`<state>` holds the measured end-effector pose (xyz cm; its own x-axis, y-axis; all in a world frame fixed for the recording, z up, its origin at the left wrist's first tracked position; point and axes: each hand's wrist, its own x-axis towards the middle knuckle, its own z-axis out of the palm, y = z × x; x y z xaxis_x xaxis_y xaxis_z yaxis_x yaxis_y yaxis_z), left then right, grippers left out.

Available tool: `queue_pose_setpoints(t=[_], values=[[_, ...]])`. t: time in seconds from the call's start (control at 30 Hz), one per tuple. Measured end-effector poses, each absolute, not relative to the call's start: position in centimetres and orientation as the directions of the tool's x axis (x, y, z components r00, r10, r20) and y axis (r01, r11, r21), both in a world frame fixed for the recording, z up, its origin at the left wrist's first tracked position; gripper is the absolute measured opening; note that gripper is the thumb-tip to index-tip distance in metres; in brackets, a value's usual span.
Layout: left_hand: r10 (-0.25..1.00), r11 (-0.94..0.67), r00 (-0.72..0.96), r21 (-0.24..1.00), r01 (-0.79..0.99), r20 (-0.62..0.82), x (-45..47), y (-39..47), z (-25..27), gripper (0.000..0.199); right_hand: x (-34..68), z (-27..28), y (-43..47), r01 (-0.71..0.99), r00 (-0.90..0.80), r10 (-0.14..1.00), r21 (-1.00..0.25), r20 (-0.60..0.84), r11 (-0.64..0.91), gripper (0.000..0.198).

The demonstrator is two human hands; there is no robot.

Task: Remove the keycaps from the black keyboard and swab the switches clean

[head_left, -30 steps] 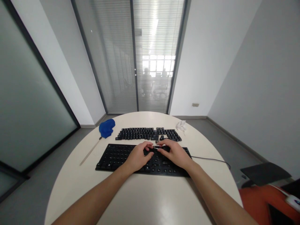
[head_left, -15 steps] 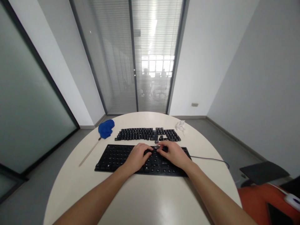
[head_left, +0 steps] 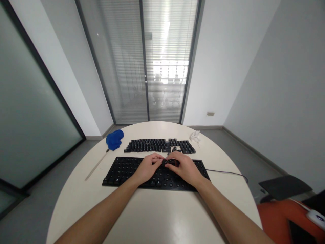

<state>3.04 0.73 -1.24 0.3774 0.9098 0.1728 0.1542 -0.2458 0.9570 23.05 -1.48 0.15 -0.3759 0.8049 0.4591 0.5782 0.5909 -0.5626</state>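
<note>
A black keyboard (head_left: pixel 122 173) lies across the table in front of me, many of its keycaps off and the bare switch posts showing. Over its upper middle, my left hand (head_left: pixel 149 166) pinches a small black keycap (head_left: pixel 165 162) between thumb and fingers. My right hand (head_left: pixel 185 166) meets it there, its thumb tip touching the keycap. Between the right fingers runs a thin metal wire (head_left: pixel 171 161), which looks like part of a wire keycap puller; the rest is hidden in the hand. Behind the keyboard, loose keycaps (head_left: pixel 147 145) are laid out in rows.
On the left lie a blue cloth (head_left: pixel 114 139) and a thin pale stick (head_left: pixel 96 166). A crumpled white tissue (head_left: pixel 195 136) sits at the back right. The keyboard's cable (head_left: pixel 225 171) runs off the right edge of the round table (head_left: pixel 157 217). An orange chair (head_left: pixel 271 220) stands beside it.
Both hands have moved slightly left and closed together. A black keycap now shows between their fingertips, where before there was a gap with the wire ends.
</note>
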Motion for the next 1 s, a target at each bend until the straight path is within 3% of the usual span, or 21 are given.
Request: queue_pose_setpoints(t=[0.33,0.43,0.53,0.73,1.0], values=[[0.897,-0.378,0.337,0.891,0.25,0.286,3.1,0.7,-1.5,0.018,23.2,-0.1,-1.3,0.657,-0.323,0.833,-0.526,0.45,0.539,0.018],[0.869,-0.471,0.373,0.777,0.418,0.326,2.2,0.7,-1.6,0.019,23.6,0.0,-0.8,0.733,-0.23,0.863,-0.503,0.45,0.458,0.018],[0.771,-0.613,0.545,0.618,0.492,0.33,0.5,0.7,-1.1,0.034,24.1,0.0,0.1,0.793,-0.166,0.885,-0.474,0.435,0.382,0.019],[0.694,-0.666,0.711,0.48,0.571,0.115,-2.3,0.8,0.2,0.06,23.1,0.8,1.9,0.907,-0.18,0.938,-0.319,0.295,0.275,0.022],[0.68,-0.666,0.733,0.441,0.601,0.028,-2.6,0.8,0.8,0.078,20.8,1.5,3.6,0.95,-0.244,0.959,-0.165,0.145,0.267,0.02]])
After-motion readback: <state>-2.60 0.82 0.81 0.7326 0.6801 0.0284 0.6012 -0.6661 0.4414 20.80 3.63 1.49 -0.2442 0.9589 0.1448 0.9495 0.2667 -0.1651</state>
